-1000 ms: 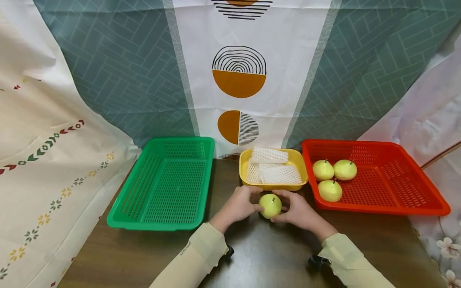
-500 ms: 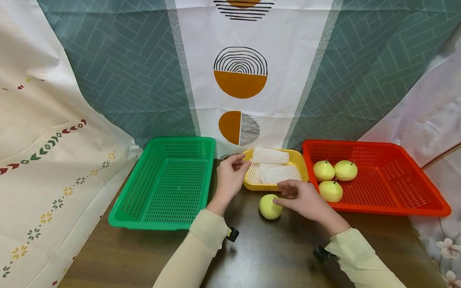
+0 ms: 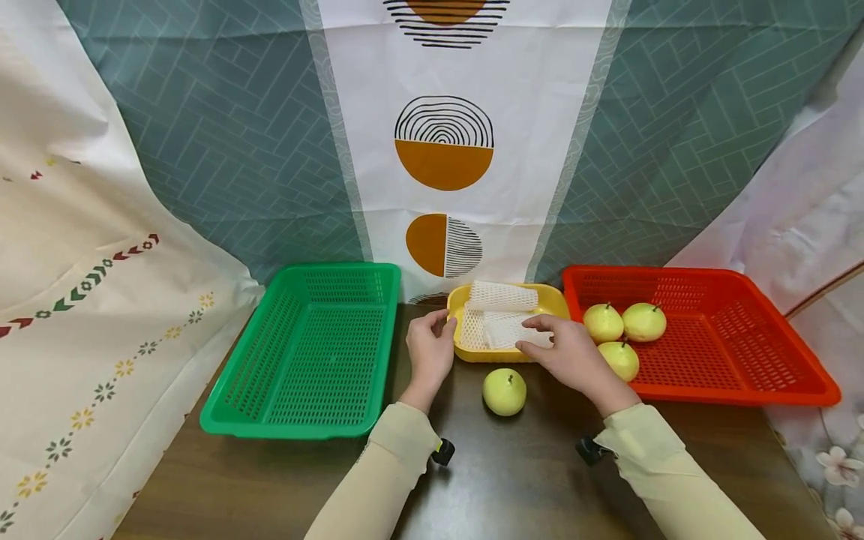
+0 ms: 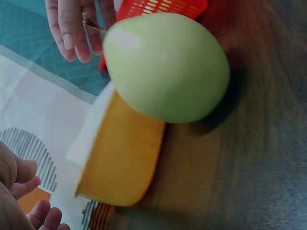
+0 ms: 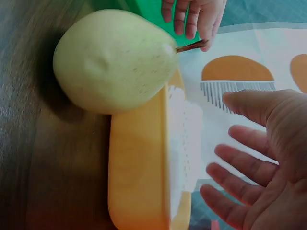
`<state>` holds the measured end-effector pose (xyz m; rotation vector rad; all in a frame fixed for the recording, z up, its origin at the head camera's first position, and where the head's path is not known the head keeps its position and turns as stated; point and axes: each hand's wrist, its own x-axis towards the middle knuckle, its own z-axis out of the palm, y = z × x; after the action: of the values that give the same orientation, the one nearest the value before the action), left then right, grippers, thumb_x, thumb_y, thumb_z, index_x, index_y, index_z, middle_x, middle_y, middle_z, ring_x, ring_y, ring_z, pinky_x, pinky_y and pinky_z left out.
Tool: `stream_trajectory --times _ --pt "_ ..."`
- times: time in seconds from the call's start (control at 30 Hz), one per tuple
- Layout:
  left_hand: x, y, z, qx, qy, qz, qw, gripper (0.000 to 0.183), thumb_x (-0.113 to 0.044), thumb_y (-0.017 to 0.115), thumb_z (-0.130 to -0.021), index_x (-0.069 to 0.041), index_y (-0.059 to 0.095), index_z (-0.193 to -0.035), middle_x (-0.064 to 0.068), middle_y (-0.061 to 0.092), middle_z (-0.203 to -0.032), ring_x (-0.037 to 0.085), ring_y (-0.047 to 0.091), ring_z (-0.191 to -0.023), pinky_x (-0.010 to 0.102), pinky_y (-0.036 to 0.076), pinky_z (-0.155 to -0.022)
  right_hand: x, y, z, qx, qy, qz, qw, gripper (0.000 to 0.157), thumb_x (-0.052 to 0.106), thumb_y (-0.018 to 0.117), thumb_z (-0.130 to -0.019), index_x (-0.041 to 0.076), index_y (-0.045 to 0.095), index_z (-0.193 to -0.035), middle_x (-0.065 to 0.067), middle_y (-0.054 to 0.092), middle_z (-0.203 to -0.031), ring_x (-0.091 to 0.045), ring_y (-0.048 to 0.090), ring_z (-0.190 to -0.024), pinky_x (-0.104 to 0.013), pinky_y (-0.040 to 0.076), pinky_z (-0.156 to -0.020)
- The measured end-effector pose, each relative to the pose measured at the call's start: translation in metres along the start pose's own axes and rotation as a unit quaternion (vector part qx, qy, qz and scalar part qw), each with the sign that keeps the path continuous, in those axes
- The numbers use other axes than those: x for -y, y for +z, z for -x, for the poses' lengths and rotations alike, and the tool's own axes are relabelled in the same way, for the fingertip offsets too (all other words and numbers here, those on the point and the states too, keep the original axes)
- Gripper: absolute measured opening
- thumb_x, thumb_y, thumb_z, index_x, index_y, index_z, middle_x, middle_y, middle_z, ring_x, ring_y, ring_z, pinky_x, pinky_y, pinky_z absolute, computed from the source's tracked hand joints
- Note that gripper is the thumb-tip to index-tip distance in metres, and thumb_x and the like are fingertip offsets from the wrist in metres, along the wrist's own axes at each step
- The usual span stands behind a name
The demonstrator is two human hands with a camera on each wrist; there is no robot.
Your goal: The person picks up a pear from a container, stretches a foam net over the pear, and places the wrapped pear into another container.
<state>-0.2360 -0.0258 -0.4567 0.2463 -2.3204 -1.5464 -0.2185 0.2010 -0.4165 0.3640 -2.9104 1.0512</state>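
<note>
Both left hand (image 3: 429, 352) and right hand (image 3: 575, 361) hover, fingers (image 5: 236, 183) apart, near the yellow tray (image 5: 136, 163).

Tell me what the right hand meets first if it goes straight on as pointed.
Likely the front white net in the yellow tray: in the head view, the right hand points left over it. Height is unclear; it may pass above.

Lone pear (image 3: 504, 392): open approach from front and above. Yellow tray (image 3: 496, 356) blocks behind it. Left grip (image 3: 430, 352) sits over the lane between green basket (image 3: 324, 360) and tray; red basket (image 3: 702, 352) crowds tray's right side.
</note>
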Motion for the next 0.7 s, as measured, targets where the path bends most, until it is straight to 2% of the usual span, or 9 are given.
stream_trajectory --times 0.3,0.47,0.7 --pt "0.014 0.005 0.004 0.016 -0.029 -0.030 0.9990 0.025 -0.025 0.068 -0.085 -0.014 0.071 -0.108 0.002 0.060 -0.105 0.019 0.052 -0.098 0.036 0.046 -0.085 -0.009 0.013 -0.013 0.033 0.020 0.073 0.997 0.050 0.037 0.070 -0.082 0.013 0.058 -0.124 -0.009 0.058 -0.128 -0.026 0.054 -0.113 -0.048 0.044 -0.097" --pt "0.021 0.005 0.004 0.025 -0.024 -0.026 0.9990 0.025 -0.022 0.070 -0.084 -0.014 0.072 -0.107 0.003 0.062 -0.109 0.022 0.054 -0.101 0.039 0.046 -0.087 -0.006 0.020 -0.020 0.055 0.016 0.071 0.996 0.054 0.035 0.070 -0.082 0.010 0.056 -0.127 -0.011 0.057 -0.129 -0.029 0.052 -0.117 -0.049 0.041 -0.099" --pt "0.030 0.005 0.002 0.043 -0.018 -0.023 0.9987 0.025 -0.019 0.071 -0.083 -0.015 0.072 -0.107 0.000 0.067 -0.111 0.021 0.059 -0.106 0.041 0.048 -0.091 -0.007 0.024 -0.026 0.089 0.039 0.081 0.992 0.057 0.035 0.072 -0.080 0.011 0.055 -0.128 -0.010 0.055 -0.131 -0.028 0.051 -0.118 -0.050 0.040 -0.101"
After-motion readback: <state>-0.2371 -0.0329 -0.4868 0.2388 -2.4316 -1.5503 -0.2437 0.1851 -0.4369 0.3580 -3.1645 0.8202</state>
